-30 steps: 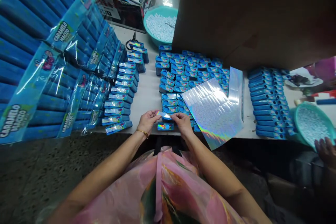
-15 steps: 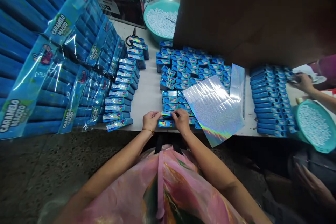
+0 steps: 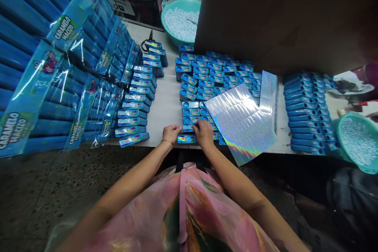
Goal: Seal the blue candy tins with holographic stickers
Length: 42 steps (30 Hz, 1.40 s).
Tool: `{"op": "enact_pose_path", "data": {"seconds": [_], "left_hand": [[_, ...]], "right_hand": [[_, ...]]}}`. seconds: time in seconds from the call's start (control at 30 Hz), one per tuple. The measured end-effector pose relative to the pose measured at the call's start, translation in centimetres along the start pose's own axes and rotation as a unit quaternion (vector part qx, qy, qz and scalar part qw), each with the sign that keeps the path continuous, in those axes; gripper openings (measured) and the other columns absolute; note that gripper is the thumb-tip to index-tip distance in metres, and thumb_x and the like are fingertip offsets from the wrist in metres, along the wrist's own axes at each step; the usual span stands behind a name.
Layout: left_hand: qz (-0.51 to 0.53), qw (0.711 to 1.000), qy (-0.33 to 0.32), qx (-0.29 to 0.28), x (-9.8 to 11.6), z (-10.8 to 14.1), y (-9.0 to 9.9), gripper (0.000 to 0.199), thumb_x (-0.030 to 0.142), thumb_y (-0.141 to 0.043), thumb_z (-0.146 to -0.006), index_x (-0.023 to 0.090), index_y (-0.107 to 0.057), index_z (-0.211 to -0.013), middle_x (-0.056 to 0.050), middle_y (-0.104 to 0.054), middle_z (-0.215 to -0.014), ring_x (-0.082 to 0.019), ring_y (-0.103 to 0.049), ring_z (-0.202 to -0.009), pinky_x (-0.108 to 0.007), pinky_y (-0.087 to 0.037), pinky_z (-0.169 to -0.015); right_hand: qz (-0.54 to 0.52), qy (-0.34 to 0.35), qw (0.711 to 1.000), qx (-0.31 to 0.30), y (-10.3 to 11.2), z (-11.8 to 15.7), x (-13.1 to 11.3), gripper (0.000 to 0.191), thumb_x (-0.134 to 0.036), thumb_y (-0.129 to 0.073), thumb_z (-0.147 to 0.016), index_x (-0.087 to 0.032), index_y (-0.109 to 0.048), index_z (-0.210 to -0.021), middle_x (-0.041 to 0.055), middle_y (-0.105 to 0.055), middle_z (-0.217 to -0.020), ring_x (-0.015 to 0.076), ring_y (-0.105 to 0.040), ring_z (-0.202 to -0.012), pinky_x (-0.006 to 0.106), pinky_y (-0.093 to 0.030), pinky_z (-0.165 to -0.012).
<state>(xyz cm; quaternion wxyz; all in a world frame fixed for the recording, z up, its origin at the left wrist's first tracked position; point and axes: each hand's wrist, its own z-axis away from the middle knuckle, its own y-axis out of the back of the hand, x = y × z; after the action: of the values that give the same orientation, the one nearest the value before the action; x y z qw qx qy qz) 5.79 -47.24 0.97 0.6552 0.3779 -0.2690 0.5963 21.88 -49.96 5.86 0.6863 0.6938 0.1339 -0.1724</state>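
Between my two hands a small shiny label (image 3: 188, 127) lies along the top of a blue candy case in the near row. My left hand (image 3: 171, 134) pinches or presses its left end, fingertips together. At the other end, the thumb and fingers of my right hand (image 3: 204, 133) are closed on it and partly hide it. Just below sits a blue case (image 3: 186, 139) with a rainbow-shiny top. Beyond my fingers, several blue cases (image 3: 191, 112) with round recesses stand in tight rows. A silvery label sheet (image 3: 240, 122) lies over some of them, right of my right hand.
On the left stand shiny-topped blue cases (image 3: 132, 113) and large plastic packs (image 3: 65, 31). A turquoise bowl (image 3: 167, 27) of white pellets and scissors (image 3: 151, 39) are at the back. Cardboard (image 3: 265, 19) overhangs the back right. More cases (image 3: 304, 118) and a second bowl (image 3: 339, 138) stand right.
Both hands stay at the same case, with the label pressed down closer onto its top. At the far right, another person's hand has left the view.
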Motion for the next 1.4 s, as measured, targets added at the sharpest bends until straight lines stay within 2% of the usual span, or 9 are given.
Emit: {"op": "enact_pose_path", "data": {"seconds": [0.13, 0.27, 0.37, 0.47, 0.57, 0.73, 1.0, 1.23, 1.4], "left_hand": [[-0.152, 0.987, -0.053, 0.017, -0.5, -1.5, 1.2, 0.026, 0.033, -0.068, -0.055, 0.017, -0.070, -0.076, -0.004, -0.066, -0.068, -0.017, -0.059, -0.066, -0.028, -0.044, -0.066], [-0.220, 0.965, -0.136, 0.037, 2.0, -1.4, 1.6, 0.022, 0.030, -0.058, -0.068, 0.018, -0.069, -0.083, -0.005, -0.066, -0.078, -0.016, -0.057, -0.067, -0.029, -0.044, -0.069], [-0.213, 0.935, -0.279, 0.036, 6.0, -0.9, -0.9, 0.031, 0.034, -0.046, -0.080, 0.018, -0.065, -0.100, -0.007, -0.063, -0.095, -0.017, -0.057, -0.083, -0.029, -0.042, -0.079], [-0.274, 0.889, -0.365, -0.025, 10.1, -1.2, -5.6, 0.035, 0.037, -0.047, -0.082, 0.020, -0.060, -0.110, -0.008, -0.059, -0.109, -0.022, -0.049, -0.102, -0.034, -0.034, -0.091], [-0.364, 0.860, -0.356, -0.037, 12.3, -2.3, -10.5, 0.038, 0.039, -0.057, -0.076, 0.021, -0.059, -0.110, -0.010, -0.055, -0.111, -0.028, -0.043, -0.106, -0.040, -0.032, -0.088], [-0.419, 0.847, -0.327, 0.004, 12.5, -3.9, -14.8, 0.023, 0.034, -0.066, -0.070, 0.021, -0.061, -0.088, -0.009, -0.053, -0.104, -0.029, -0.043, -0.100, -0.040, -0.031, -0.080], [-0.396, 0.861, -0.317, 0.028, 11.7, -4.0, -15.7, 0.033, 0.034, -0.059, -0.076, 0.024, -0.057, -0.107, -0.008, -0.058, -0.105, -0.028, -0.044, -0.100, -0.040, -0.027, -0.080], [-0.366, 0.878, -0.305, 0.050, 11.4, -4.4, -16.6, 0.017, 0.033, -0.051, -0.081, 0.023, -0.064, -0.078, -0.006, -0.062, -0.089, -0.025, -0.046, -0.093, -0.040, -0.025, -0.079], [-0.355, 0.884, -0.297, 0.068, 11.3, -4.4, -16.9, 0.019, 0.034, -0.050, -0.082, 0.022, -0.063, -0.077, -0.007, -0.062, -0.088, -0.025, -0.047, -0.091, -0.040, -0.025, -0.079]], "right_hand": [[0.090, 0.125, 0.986, -0.065, 0.9, 1.0, 0.4, 0.028, -0.018, -0.043, -0.086, -0.026, -0.060, -0.108, 0.0091, -0.056, -0.095, 0.0229, -0.044, -0.085, 0.035, -0.031, -0.072], [0.114, 0.169, 0.973, -0.109, 2.1, 1.2, 1.7, 0.036, -0.017, -0.045, -0.085, -0.029, -0.055, -0.118, 0.0086, -0.055, -0.103, 0.0229, -0.045, -0.089, 0.036, -0.032, -0.073], [0.055, 0.106, 0.992, -0.036, 3.8, -0.7, 4.3, 0.032, -0.016, -0.042, -0.085, -0.025, -0.061, -0.109, 0.0086, -0.055, -0.104, 0.0214, -0.046, -0.092, 0.034, -0.034, -0.076], [0.002, 0.048, 0.996, 0.071, 6.5, -4.6, 8.2, 0.031, -0.015, -0.039, -0.086, -0.020, -0.063, -0.105, 0.0094, -0.056, -0.102, 0.0209, -0.048, -0.093, 0.034, -0.037, -0.079], [0.015, 0.066, 0.992, 0.105, 8.5, -9.3, 12.1, 0.032, -0.016, -0.039, -0.087, -0.021, -0.062, -0.108, 0.0093, -0.056, -0.105, 0.0218, -0.047, -0.093, 0.035, -0.037, -0.080], [0.109, 0.175, 0.979, -0.007, 8.1, -14.1, 15.5, 0.031, -0.020, -0.045, -0.087, -0.027, -0.058, -0.114, 0.0087, -0.055, -0.111, 0.0228, -0.046, -0.094, 0.035, -0.036, -0.078], [0.118, 0.253, 0.958, -0.057, 7.2, -14.5, 16.5, 0.031, -0.023, -0.041, -0.090, -0.022, -0.055, -0.117, 0.0094, -0.056, -0.112, 0.0216, -0.045, -0.096, 0.034, -0.037, -0.080], [0.078, 0.282, 0.954, -0.068, 7.6, -15.5, 16.7, 0.030, -0.031, -0.042, -0.091, -0.024, -0.059, -0.114, 0.0079, -0.058, -0.112, 0.0218, -0.046, -0.100, 0.035, -0.037, -0.082], [0.074, 0.339, 0.935, -0.073, 7.1, -14.7, 17.9, 0.032, -0.021, -0.040, -0.091, -0.020, -0.053, -0.120, 0.0095, -0.054, -0.122, 0.0218, -0.045, -0.108, 0.037, -0.038, -0.086]]}}
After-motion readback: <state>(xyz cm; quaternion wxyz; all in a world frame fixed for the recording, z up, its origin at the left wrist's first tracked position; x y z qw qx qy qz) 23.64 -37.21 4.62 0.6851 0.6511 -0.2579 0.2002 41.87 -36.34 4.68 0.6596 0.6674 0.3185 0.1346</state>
